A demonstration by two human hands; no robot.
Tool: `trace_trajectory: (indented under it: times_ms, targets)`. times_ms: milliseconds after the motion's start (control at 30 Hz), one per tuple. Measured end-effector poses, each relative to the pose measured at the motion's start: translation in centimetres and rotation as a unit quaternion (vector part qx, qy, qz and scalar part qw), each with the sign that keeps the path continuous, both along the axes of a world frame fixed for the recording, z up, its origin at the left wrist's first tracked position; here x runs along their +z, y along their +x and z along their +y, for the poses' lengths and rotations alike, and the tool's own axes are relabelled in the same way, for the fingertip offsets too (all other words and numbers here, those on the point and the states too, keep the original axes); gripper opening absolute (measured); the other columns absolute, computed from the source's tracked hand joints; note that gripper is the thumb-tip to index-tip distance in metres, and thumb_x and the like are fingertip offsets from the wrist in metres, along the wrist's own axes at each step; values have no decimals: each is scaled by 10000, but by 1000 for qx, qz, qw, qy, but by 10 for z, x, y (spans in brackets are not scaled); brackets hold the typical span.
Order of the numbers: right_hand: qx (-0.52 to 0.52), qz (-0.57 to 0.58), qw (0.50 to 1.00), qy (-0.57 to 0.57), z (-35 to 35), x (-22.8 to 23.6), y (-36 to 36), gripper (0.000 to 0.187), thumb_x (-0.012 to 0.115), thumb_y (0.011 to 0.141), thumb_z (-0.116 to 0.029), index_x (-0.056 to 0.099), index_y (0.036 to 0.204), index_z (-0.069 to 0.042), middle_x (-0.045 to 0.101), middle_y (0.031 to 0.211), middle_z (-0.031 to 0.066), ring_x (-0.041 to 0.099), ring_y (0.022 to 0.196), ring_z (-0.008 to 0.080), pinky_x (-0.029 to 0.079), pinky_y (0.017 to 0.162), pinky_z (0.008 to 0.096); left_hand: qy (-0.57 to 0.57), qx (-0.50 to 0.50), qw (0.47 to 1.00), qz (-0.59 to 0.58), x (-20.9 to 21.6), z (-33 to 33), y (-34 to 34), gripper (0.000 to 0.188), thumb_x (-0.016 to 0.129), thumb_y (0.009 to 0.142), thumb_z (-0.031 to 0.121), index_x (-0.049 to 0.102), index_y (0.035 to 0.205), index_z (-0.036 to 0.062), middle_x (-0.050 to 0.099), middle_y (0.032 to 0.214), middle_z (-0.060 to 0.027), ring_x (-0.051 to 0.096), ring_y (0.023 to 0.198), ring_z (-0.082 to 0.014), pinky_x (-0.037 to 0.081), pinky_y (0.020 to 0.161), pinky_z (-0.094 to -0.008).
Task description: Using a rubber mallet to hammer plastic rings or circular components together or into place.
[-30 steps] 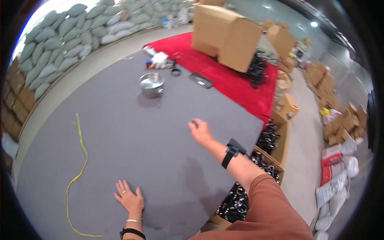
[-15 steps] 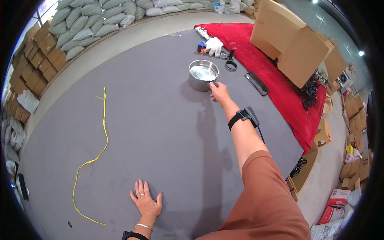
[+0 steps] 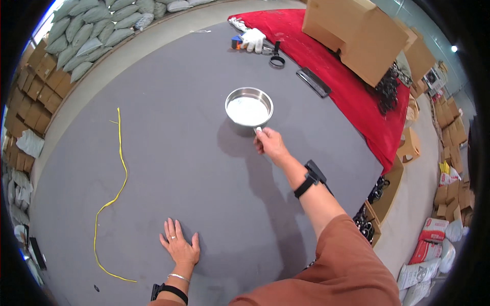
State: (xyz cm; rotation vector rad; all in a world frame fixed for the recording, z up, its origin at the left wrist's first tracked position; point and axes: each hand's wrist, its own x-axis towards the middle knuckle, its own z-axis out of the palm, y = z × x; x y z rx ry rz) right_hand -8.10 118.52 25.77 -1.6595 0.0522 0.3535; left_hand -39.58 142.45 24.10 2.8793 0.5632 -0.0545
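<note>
My right hand [image 3: 271, 146] grips the handle of a round stainless steel pot [image 3: 242, 127], right of the table's middle. The pot's open top faces up and its bright inner bottom shows. It seems to be held a little above the grey table [image 3: 173, 148], with its shadow falling to the lower left. My left hand [image 3: 181, 248] lies flat on the tabletop at the near side, fingers spread, holding nothing. To the left of it a yellow cord [image 3: 122, 171] runs in a loose wavy line across the table.
Beyond the pot lie a white glove [image 3: 252, 39], a black ring with a handle [image 3: 277, 61] and a dark flat rectangular case [image 3: 313, 82]. A red cloth [image 3: 365, 120] covers the far right edge, with a large cardboard box [image 3: 357, 38] on it.
My right hand has brought the pot nearer to me and slightly left, and the pot looks larger. The left hand stays flat on the table. The whole view has shifted a little.
</note>
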Motion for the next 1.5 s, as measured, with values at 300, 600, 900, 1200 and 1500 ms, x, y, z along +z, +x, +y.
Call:
trace_trajectory:
  times_ms: [300, 600, 900, 1200, 1500]
  targets:
    - [12, 68, 997, -42, -68, 3, -263, 258, 559, 888, -241, 533, 772, -11, 552, 658, 24, 533, 587, 88, 438, 516, 238, 26, -2, 999, -34, -12, 0, -11, 668, 565, 818, 366, 353, 1338, 4, 259, 1452, -145, 181, 1366, -271, 105, 1081, -517]
    - [39, 122, 991, -28, -117, 17, -410, 218, 576, 875, -201, 579, 881, 17, 563, 703, 9, 522, 629, 72, 462, 557, 246, 20, -4, 997, -70, -20, 5, -20, 619, 487, 864, 415, 368, 1337, 33, 271, 1450, -128, 166, 1373, -247, 90, 1088, -504]
    - [34, 86, 994, -52, -120, 28, -434, 284, 577, 854, -240, 580, 986, 12, 593, 724, 63, 569, 630, 127, 462, 576, 285, -589, -219, 760, -169, 131, -101, -59, 276, 488, 930, 171, 545, 1093, -44, 598, 1026, -136, 589, 935, -203, 475, 837, -334]
    - [36, 30, 976, -215, -116, 9, -437, 376, 573, 824, -342, 576, 933, 19, 605, 762, 199, 603, 721, 298, 467, 669, 381, -391, -649, 586, -289, 363, -78, -41, 765, 180, 906, 591, 276, 1369, -9, 394, 1343, -227, 343, 1273, -376, 339, 988, -520]
    - [63, 17, 971, -228, -106, 21, -430, 376, 554, 843, -351, 563, 921, 17, 606, 854, 247, 598, 821, 378, 464, 721, 423, -449, -477, 703, -276, 332, -116, -67, 712, 205, 908, 552, 303, 1338, -8, 410, 1313, -220, 366, 1239, -358, 356, 958, -499]
